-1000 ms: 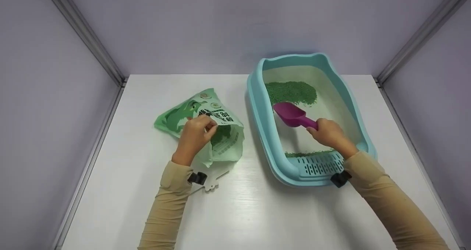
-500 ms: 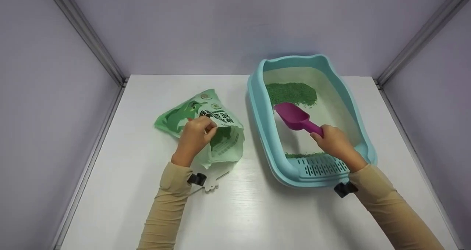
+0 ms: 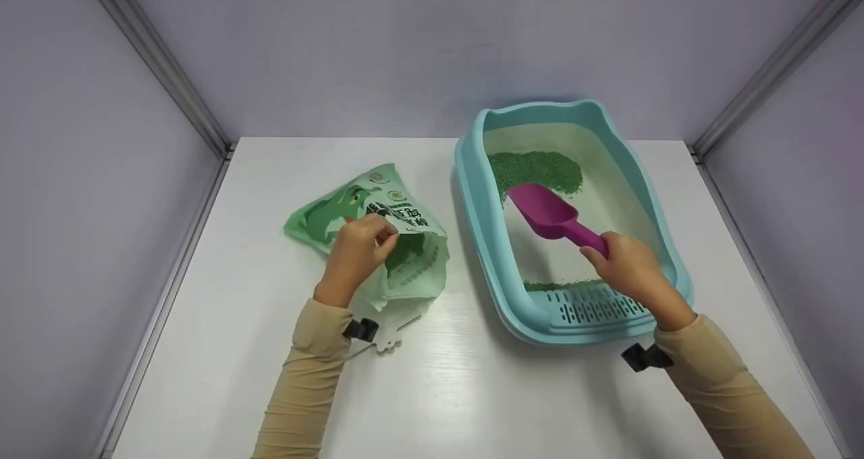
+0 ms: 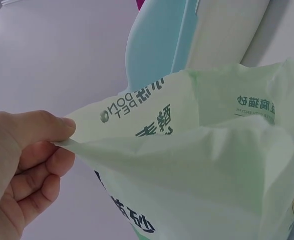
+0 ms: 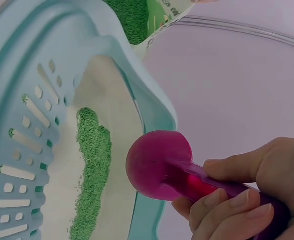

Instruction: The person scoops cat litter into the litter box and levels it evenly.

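My left hand (image 3: 358, 253) pinches the upper edge of the mouth of a green litter bag (image 3: 331, 212), which lies on the table with its mouth toward me. In the left wrist view thumb and forefinger hold the bag's rim (image 4: 79, 145). Green pellets (image 3: 405, 253) show inside the bag. My right hand (image 3: 628, 263) grips the handle of a purple scoop (image 3: 547, 212) held above the blue litter box (image 3: 489, 263). No pellets can be seen in the scoop's bowl. Within the box a heap of green pellets (image 3: 540, 170) lies at the far left.
A thin strip of pellets (image 3: 560, 285) lies along the slotted step (image 3: 594, 308) at the box's near end. A small white flat piece (image 3: 388, 339) rests on the white table (image 3: 445, 398) beside my left wrist. Pale panels (image 3: 378, 54) stand behind and at both sides.
My right hand has drawn toward me and to the right with the scoop, whose bowl has shifted slightly right. My left hand and the bag have stayed in place.
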`<state>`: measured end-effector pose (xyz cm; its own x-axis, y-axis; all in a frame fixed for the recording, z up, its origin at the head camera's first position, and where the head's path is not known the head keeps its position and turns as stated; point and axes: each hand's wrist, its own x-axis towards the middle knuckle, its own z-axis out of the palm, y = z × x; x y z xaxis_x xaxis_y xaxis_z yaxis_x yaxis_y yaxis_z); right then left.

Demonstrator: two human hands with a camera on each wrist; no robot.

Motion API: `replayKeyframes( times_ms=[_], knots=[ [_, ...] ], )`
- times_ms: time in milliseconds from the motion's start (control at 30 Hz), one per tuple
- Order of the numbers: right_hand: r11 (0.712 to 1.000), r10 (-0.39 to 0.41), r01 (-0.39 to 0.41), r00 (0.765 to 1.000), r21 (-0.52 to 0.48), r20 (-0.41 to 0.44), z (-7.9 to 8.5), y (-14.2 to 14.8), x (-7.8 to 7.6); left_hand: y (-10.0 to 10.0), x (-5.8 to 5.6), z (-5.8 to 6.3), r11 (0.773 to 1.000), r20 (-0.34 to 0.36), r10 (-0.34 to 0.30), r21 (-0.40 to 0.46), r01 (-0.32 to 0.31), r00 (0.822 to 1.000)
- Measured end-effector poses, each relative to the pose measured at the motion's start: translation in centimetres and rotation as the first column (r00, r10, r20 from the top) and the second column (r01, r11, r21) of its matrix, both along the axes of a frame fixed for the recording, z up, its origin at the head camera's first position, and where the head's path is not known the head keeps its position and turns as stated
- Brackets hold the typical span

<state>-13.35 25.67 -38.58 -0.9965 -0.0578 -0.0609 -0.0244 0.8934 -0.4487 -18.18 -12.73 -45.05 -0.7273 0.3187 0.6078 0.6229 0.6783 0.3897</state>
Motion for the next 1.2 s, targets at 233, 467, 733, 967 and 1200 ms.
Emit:
replayKeyframes(
  times_ms=[233,467,733,967,1200],
  knots=[
    [1.000,0.012,-0.012,1.000,-0.004,-0.022,0.7,0.0,1.1,0.0,-0.1,0.0,1.000,0.000,0.001,-0.003,-0.001,1.000],
    [1.000,0.021,-0.021,0.997,-0.009,-0.081,1.6,-0.4,2.3,0.0,0.0,0.1,1.000,0.003,-0.001,-0.007,0.001,1.000],
    [0.999,0.039,-0.041,0.993,-0.007,-0.110,2.5,-1.1,3.7,-0.3,0.0,0.1,1.000,-0.003,0.009,-0.020,-0.009,1.000],
    [0.997,0.071,-0.071,0.990,0.002,-0.122,2.9,-1.8,4.4,-0.4,0.0,0.1,1.000,-0.008,0.006,-0.020,-0.006,1.000],
    [0.995,0.103,-0.104,0.987,-0.003,-0.127,2.9,-2.5,4.7,-0.4,0.0,0.3,1.000,-0.009,0.003,-0.028,-0.003,1.000]
  ],
)
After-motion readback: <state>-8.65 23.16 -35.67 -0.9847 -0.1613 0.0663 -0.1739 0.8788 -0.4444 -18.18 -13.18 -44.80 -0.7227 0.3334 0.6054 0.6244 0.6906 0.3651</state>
